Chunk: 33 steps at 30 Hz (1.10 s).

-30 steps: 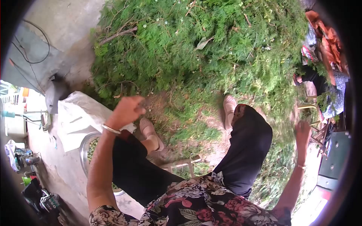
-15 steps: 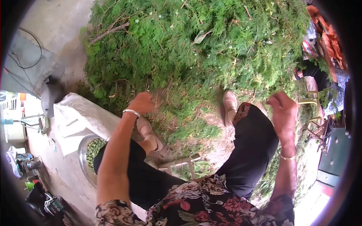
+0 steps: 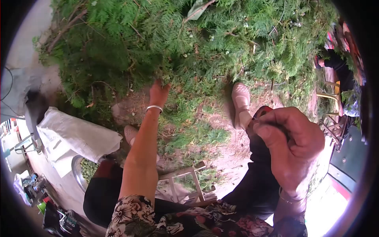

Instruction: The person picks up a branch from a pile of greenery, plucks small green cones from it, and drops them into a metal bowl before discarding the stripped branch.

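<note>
My left hand [image 3: 159, 94], with a silver bangle at the wrist, reaches to the lower edge of a pile of green branches [image 3: 177, 47]. Its fingertips meet the greenery, and whether they grip a sprig cannot be made out. Close to the camera on the right, my right hand [image 3: 294, 144] is curled, thumb and fingertips pressed together above my knee. Anything between those fingertips is too small to name. Loose green sprigs [image 3: 189, 130] lie on the ground between my feet.
A metal bowl [image 3: 79, 177] of small green pieces stands at the left, beside a whitish sack [image 3: 81, 134]. A wooden stool frame [image 3: 183, 177] is between my legs. Another person [image 3: 341, 73] is at the right edge, near a dark green case [image 3: 347, 158].
My left hand has stretched forward to the branches. My right hand has come nearer the camera, its fingers closed. The view has shifted, and the bowl and sack now appear further left and lower.
</note>
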Available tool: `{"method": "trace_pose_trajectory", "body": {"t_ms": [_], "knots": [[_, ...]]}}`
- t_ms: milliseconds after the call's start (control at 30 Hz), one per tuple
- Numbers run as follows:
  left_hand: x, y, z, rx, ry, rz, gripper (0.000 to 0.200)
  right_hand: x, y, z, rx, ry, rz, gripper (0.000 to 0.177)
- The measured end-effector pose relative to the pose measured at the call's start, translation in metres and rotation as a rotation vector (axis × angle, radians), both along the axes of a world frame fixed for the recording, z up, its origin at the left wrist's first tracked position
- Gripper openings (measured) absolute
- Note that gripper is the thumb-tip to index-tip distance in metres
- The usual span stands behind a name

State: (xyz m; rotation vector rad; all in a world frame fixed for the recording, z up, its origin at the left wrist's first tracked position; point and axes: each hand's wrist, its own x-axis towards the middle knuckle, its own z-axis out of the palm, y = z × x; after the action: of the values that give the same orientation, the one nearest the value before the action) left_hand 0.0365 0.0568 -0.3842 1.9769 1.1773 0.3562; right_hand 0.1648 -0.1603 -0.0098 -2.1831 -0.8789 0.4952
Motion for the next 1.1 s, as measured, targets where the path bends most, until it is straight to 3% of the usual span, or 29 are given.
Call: {"method": "trace_pose_trajectory", "body": {"t_ms": [133,200,233,300,433,500,600,767,800,867,967,1000,1067,1100], "knots": [[0.002,-0.033,0.001,0.011,-0.087,0.198,0.020,0.001,0.001,0.000,-0.043,-0.086,0.047,0.008],[-0.006,-0.032,0.016,-0.123,-0.472,0.438,0.013,-0.001,0.000,-0.001,0.004,-0.010,0.010,0.008],[-0.009,-0.030,0.027,-0.116,-0.468,0.445,0.013,-0.003,0.000,-0.002,0.007,-0.005,0.018,0.008],[-0.014,-0.021,0.052,-0.396,-0.554,0.508,0.012,-0.007,0.000,-0.005,0.023,-0.013,0.036,0.008],[-0.002,-0.025,0.091,-0.463,-0.563,0.619,0.015,-0.010,0.003,-0.007,0.037,0.020,0.025,0.016],[0.007,-0.032,0.114,-0.665,-0.702,0.675,0.017,-0.010,0.005,-0.006,0.013,0.005,0.053,0.015],[0.008,-0.035,0.122,-0.610,-0.662,0.724,0.021,-0.009,0.006,-0.007,0.014,-0.014,0.072,0.015],[-0.004,-0.034,0.055,-0.462,-0.565,0.537,0.018,-0.005,0.010,-0.010,0.080,-0.164,0.243,0.017],[-0.003,-0.032,0.065,-0.455,-0.585,0.518,0.018,-0.004,0.009,-0.015,0.075,-0.204,0.283,0.017],[-0.004,-0.029,0.093,-0.755,-0.527,0.574,0.017,-0.008,0.008,-0.010,-0.044,-0.172,0.306,0.015],[-0.004,-0.010,0.100,-0.884,-0.426,0.438,0.026,-0.009,0.006,-0.017,0.075,-0.244,0.352,0.019],[-0.003,0.000,0.094,-0.864,-0.432,0.448,0.026,-0.010,0.006,-0.016,0.080,-0.233,0.341,0.019],[0.002,0.025,0.083,-0.549,-0.098,0.176,0.038,-0.010,0.004,-0.017,0.099,-0.235,0.344,0.019],[0.005,0.030,0.091,-0.530,-0.101,0.183,0.038,-0.009,0.003,-0.016,0.099,-0.239,0.336,0.019]]}}
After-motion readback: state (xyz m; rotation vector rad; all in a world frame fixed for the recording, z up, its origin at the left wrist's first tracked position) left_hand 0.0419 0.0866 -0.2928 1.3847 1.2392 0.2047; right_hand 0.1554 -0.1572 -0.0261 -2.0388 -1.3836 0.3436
